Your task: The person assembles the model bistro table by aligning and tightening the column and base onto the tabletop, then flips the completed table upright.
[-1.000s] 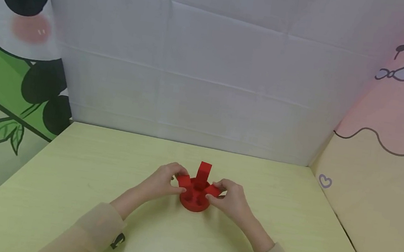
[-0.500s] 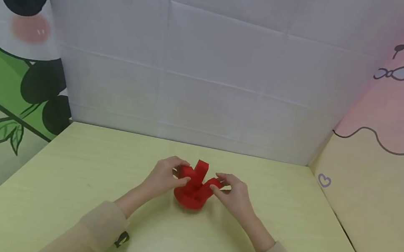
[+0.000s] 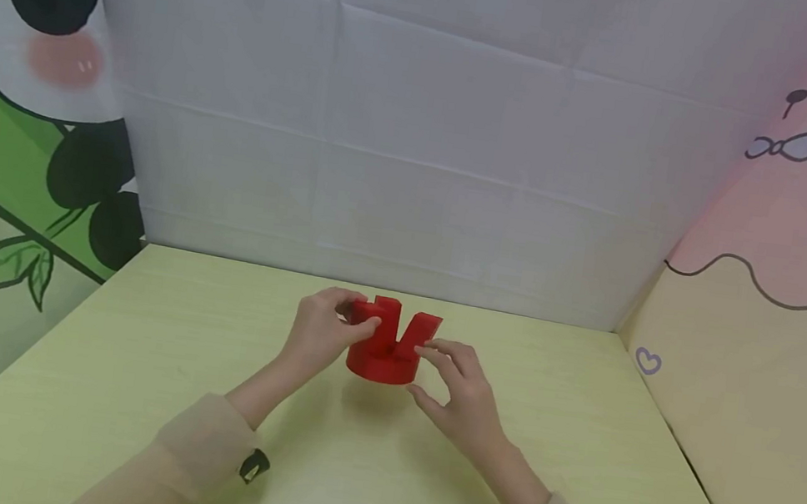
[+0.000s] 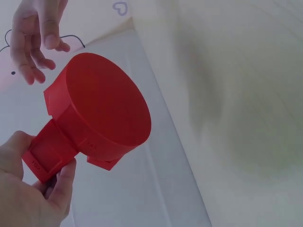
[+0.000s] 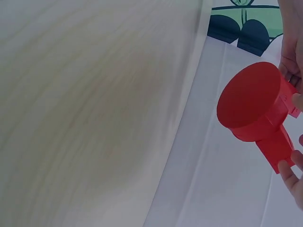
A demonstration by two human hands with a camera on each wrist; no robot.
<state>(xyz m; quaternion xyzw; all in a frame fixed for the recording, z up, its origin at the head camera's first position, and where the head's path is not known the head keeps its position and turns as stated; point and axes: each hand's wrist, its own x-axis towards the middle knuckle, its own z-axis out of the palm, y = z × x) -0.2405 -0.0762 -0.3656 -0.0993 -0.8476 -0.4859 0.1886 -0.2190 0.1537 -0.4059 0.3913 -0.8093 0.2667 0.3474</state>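
Observation:
A red part with a round base (image 3: 381, 369) and three blocky prongs is held up over the table, its shadow below it. My left hand (image 3: 314, 329) pinches the left prong (image 4: 49, 153) between thumb and fingers. The flat underside (image 4: 109, 104) faces the left wrist camera, and small raised marks show on the side. My right hand (image 3: 464, 398) is spread beside the right prong (image 3: 420, 331), fingertips close to it and thumb apart below. In the left wrist view its fingers hang loosely, away from the base.
A pale wood-look table (image 3: 213, 321) lies beneath. Behind it hangs a creased white sheet (image 3: 427, 120), with a green panda print (image 3: 30, 156) at left and a pink cartoon print (image 3: 793, 216) at right. A black wrist device (image 3: 255, 466) shows below the left sleeve.
The red part has risen off the table and tilted so its prongs point away. Both hands went up with it; my right hand has loosened from its prong while my left hand keeps its pinch.

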